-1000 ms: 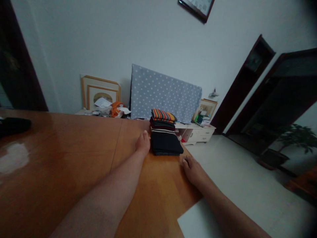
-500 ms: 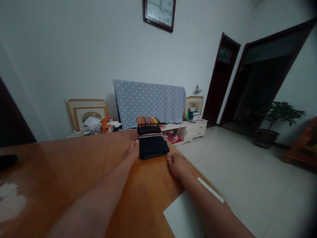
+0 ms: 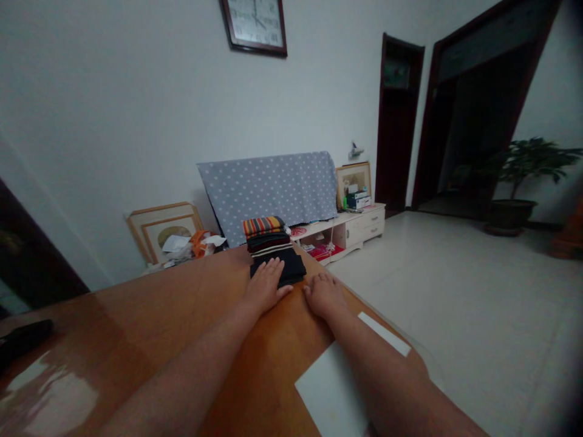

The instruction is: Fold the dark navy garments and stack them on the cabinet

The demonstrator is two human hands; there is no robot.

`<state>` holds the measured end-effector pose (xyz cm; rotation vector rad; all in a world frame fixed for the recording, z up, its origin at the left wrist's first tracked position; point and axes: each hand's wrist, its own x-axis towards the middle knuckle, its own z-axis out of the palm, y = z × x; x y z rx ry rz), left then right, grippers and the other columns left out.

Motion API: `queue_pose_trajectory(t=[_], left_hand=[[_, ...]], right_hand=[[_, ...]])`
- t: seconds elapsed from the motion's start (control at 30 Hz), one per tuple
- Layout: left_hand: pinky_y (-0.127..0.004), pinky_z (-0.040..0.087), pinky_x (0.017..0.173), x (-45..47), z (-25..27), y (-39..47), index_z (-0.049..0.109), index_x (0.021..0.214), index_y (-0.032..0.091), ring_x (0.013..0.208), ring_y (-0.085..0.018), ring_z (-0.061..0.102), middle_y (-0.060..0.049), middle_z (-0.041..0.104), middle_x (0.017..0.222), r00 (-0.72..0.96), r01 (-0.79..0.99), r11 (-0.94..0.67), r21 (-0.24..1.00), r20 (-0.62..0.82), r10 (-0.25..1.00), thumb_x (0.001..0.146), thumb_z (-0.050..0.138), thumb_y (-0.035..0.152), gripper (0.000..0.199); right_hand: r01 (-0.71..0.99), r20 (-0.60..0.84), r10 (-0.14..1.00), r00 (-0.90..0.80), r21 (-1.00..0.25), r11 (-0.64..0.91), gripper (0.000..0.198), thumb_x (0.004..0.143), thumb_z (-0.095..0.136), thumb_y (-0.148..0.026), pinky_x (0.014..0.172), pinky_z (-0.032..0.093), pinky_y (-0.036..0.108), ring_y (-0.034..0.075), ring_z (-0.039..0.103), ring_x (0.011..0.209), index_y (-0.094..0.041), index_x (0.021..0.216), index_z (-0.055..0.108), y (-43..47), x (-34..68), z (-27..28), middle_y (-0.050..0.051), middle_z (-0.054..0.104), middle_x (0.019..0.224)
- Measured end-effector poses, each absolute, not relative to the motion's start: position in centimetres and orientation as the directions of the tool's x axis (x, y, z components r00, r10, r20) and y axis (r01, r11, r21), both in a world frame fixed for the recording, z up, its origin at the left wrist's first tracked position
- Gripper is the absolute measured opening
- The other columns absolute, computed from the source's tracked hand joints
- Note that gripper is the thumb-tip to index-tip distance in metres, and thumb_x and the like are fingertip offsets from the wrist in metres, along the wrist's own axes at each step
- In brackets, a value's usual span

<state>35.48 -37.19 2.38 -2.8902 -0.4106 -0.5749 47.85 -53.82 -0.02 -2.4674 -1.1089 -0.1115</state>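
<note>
A stack of folded clothes (image 3: 266, 244) sits near the far end of the wooden table (image 3: 182, 328), striped orange and yellow on top with dark red and black pieces lower down. Over the black folded garment (image 3: 291, 267) at its front lies my left hand (image 3: 266, 284), fingers stretched forward and thumb out to the right. Just right of that garment, my right hand (image 3: 325, 294) rests flat on the tabletop near the edge, apart from the cloth, with its fingers slightly bent and nothing in it.
A white sheet (image 3: 332, 388) and a narrow white strip (image 3: 385, 334) lie under and beside my right forearm. At the table's left is a dark object (image 3: 27, 340). Beyond stand a white low cabinet (image 3: 364, 224), a dotted cloth cover (image 3: 273, 188) and a potted plant (image 3: 514, 182).
My left hand has moved right, from beside the stack onto the black garment at its front. The right hand stays on the table. The view has turned and tilted slightly.
</note>
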Motion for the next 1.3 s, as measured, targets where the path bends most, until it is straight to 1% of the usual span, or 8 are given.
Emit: queue_pose_trajectory(t=[0.13, 0.27, 0.73, 0.87, 1.03, 1.1, 1.17, 1.3], left_hand=[[-0.042, 0.025, 0.120, 36.9, 1.9, -37.4, 0.040, 0.151, 0.016, 0.148, -0.027, 0.032, -0.015, 0.037, 0.158, 0.885, 0.363, -0.927, -0.097, 0.347, 0.310, 0.095, 0.052, 0.047, 0.065], [-0.042, 0.031, 0.117, 37.8, 1.4, -37.4, 0.045, 0.147, 0.015, 0.143, -0.027, 0.041, -0.016, 0.045, 0.153, 0.846, 0.433, -0.898, -0.077, 0.378, 0.376, 0.098, 0.048, 0.037, 0.054], [-0.042, 0.033, 0.115, 38.7, 1.0, -37.9, 0.053, 0.141, 0.016, 0.139, -0.027, 0.046, -0.016, 0.052, 0.148, 0.811, 0.502, -0.862, -0.075, 0.386, 0.439, 0.097, 0.050, 0.029, 0.045], [-0.045, 0.027, 0.118, 38.2, 0.9, -37.8, 0.048, 0.145, 0.016, 0.143, -0.027, 0.040, -0.015, 0.048, 0.151, 0.840, 0.450, -0.888, -0.092, 0.380, 0.387, 0.098, 0.047, 0.034, 0.050], [-0.054, 0.013, 0.122, 35.1, 1.0, -36.9, 0.035, 0.153, 0.018, 0.150, -0.028, 0.026, -0.013, 0.034, 0.160, 0.857, 0.380, -0.918, -0.115, 0.417, 0.302, 0.095, 0.049, 0.041, 0.064], [-0.056, 0.009, 0.122, 33.3, 1.0, -36.1, 0.033, 0.154, 0.019, 0.151, -0.029, 0.022, -0.013, 0.030, 0.162, 0.846, 0.389, -0.915, -0.111, 0.436, 0.307, 0.092, 0.053, 0.043, 0.069], [-0.058, 0.011, 0.122, 31.6, 0.8, -35.1, 0.034, 0.154, 0.020, 0.151, -0.031, 0.021, -0.013, 0.028, 0.163, 0.833, 0.421, -0.904, -0.076, 0.428, 0.351, 0.090, 0.055, 0.042, 0.071], [-0.053, 0.024, 0.120, 29.7, 0.1, -33.5, 0.034, 0.154, 0.017, 0.150, -0.031, 0.025, -0.016, 0.027, 0.162, 0.828, 0.420, -0.906, 0.054, 0.385, 0.407, 0.092, 0.052, 0.044, 0.070]], right_hand=[[0.730, 0.239, 0.698, 0.675, -0.353, -0.585, 0.053, 0.095, 0.042, -0.046, 0.111, 0.025, 0.046, 0.033, 0.044, 0.132, -0.009, 0.127, 0.062, -53.8, 48.0, 0.0, 0.023, 0.056, 0.136], [0.726, 0.240, 0.693, 0.680, -0.357, -0.588, 0.054, 0.095, 0.042, -0.047, 0.111, 0.024, 0.045, 0.032, 0.044, 0.131, -0.009, 0.129, 0.061, -53.7, 48.2, 0.0, 0.023, 0.058, 0.134], [0.711, 0.222, 0.688, 0.691, -0.383, -0.590, 0.055, 0.094, 0.044, -0.048, 0.112, 0.024, 0.044, 0.033, 0.042, 0.134, -0.010, 0.129, 0.061, -53.9, 48.1, 0.4, 0.022, 0.054, 0.140], [0.712, 0.221, 0.690, 0.689, -0.386, -0.587, 0.055, 0.094, 0.042, -0.047, 0.112, 0.022, 0.045, 0.033, 0.041, 0.134, -0.009, 0.129, 0.061, -53.9, 48.1, 0.4, 0.022, 0.053, 0.141], [0.721, 0.220, 0.699, 0.680, -0.373, -0.584, 0.054, 0.094, 0.042, -0.047, 0.110, 0.024, 0.046, 0.034, 0.043, 0.132, -0.009, 0.127, 0.061, -54.0, 48.0, 0.3, 0.023, 0.055, 0.138], [0.727, 0.228, 0.702, 0.675, -0.363, -0.582, 0.054, 0.094, 0.042, -0.048, 0.109, 0.026, 0.046, 0.035, 0.044, 0.131, -0.009, 0.126, 0.062, -54.0, 47.9, 0.2, 0.022, 0.056, 0.136], [0.730, 0.226, 0.705, 0.673, -0.356, -0.583, 0.053, 0.094, 0.041, -0.048, 0.109, 0.027, 0.046, 0.035, 0.044, 0.130, -0.009, 0.125, 0.063, -54.0, 48.0, 0.1, 0.022, 0.056, 0.136], [0.735, 0.224, 0.709, 0.669, -0.339, -0.587, 0.054, 0.094, 0.042, -0.047, 0.109, 0.027, 0.046, 0.034, 0.045, 0.130, -0.009, 0.125, 0.062, -53.9, 48.1, 0.0, 0.022, 0.055, 0.137]])
